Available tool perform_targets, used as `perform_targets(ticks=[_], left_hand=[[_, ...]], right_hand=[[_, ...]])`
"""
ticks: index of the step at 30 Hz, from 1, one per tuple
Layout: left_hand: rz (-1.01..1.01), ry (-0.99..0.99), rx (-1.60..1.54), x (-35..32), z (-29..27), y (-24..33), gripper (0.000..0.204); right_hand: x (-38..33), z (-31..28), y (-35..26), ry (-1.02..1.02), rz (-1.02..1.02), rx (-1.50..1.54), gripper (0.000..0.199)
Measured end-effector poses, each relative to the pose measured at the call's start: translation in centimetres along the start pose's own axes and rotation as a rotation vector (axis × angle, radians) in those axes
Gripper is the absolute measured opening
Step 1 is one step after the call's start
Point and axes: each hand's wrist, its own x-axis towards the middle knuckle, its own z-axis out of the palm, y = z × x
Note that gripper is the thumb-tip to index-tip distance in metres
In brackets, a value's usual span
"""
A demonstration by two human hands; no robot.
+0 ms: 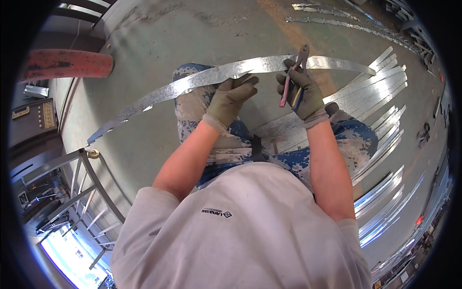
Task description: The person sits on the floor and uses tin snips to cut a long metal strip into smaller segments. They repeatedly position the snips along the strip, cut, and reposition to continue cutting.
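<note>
A long, bent strip of shiny sheet metal (185,85) arches across in front of me, with notches along its near edge. My left hand (230,99), in a dark olive work glove, is closed at the strip's near edge, its fingers curled and partly hidden. In my right hand (308,94), gloved the same way, is a pair of pliers (302,59) with one red handle and one blue-and-yellow handle. The pliers' jaws point away from me and cross in front of the strip. Whether they bite on the metal cannot be made out.
Flat metal strips (373,89) lie fanned out on the floor to the right, with more strips (380,204) nearer me. Notched strips (337,24) lie at the far right. A red cylinder (67,65) and a metal frame (98,185) stand on the left.
</note>
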Motion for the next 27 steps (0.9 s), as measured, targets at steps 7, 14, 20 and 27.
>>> perform_targets(ticks=[7, 14, 20, 27], left_hand=[[0.055, -0.219, 0.408, 4.3, -2.8, -4.8, 0.057], [-0.248, 0.084, -0.237, 4.4, 1.1, -1.3, 0.046], [-0.195, 0.067, -0.184, 4.9, 0.4, -0.8, 0.047], [-0.173, 0.051, -0.100, 5.5, -0.2, -1.7, 0.052]], right_hand=[[-2.4, 2.9, 2.0, -0.082, 0.122, -0.061, 0.048], [-5.9, 3.9, 0.5, -0.025, 0.077, -0.275, 0.057], [-9.7, 2.2, 2.8, 0.001, 0.274, -0.686, 0.052], [-9.2, 2.9, 6.3, 0.086, 0.272, -0.835, 0.036]])
